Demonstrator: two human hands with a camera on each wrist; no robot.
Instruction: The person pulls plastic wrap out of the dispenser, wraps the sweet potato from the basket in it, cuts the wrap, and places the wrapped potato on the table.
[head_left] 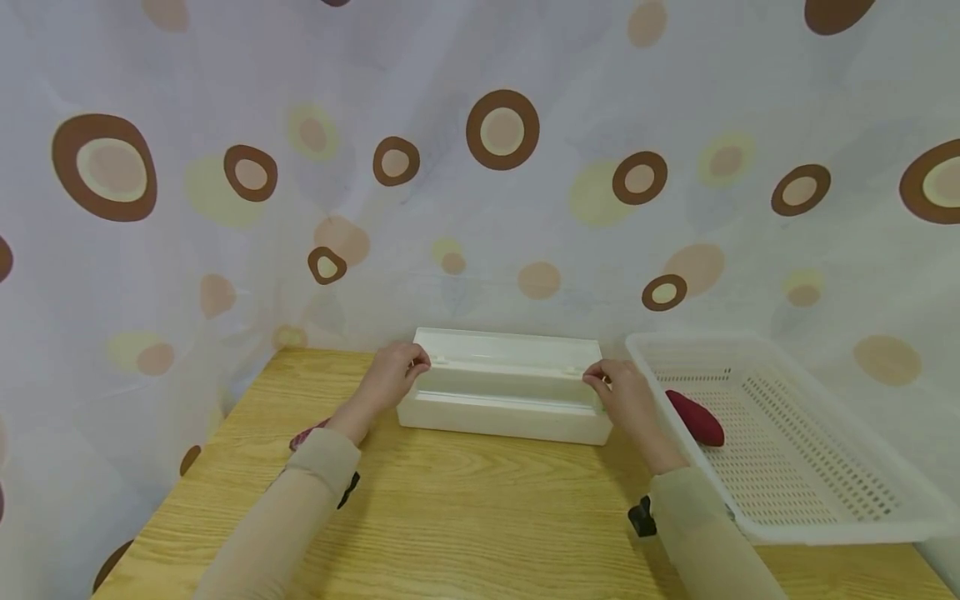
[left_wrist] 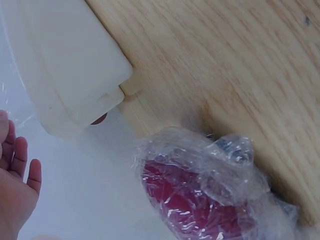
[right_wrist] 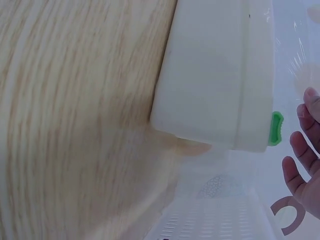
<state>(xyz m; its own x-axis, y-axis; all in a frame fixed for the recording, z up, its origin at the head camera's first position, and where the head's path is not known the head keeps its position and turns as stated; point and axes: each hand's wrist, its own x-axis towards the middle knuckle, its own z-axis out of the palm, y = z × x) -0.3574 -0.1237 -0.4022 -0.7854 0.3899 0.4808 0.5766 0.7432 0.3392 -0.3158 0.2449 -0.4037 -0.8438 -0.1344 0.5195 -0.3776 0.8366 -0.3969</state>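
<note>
A long white plastic wrap dispenser box [head_left: 504, 422] stands at the back of the table, its lid [head_left: 510, 346] raised. At its left end, my left hand [head_left: 390, 375] pinches between thumb and fingertips. My right hand [head_left: 624, 390] does the same at the right end. Clear plastic wrap [right_wrist: 298, 65] glints by the right fingertips, with similar glints beside the left hand. A green tab [right_wrist: 275, 129] sticks out at the box's right end. Below my left wrist lies a dark red, sweet-potato-like thing [left_wrist: 185, 197] bundled in clear wrap, partly hidden by the arm in the head view.
To the right, a white perforated basket [head_left: 832, 531] holds another dark red, tapered piece [head_left: 697, 419], unwrapped. The wooden table [head_left: 480, 517] meets a hanging sheet [head_left: 450, 217] with brown ring patterns. Black wrist devices [head_left: 642, 517] sit under the sleeves.
</note>
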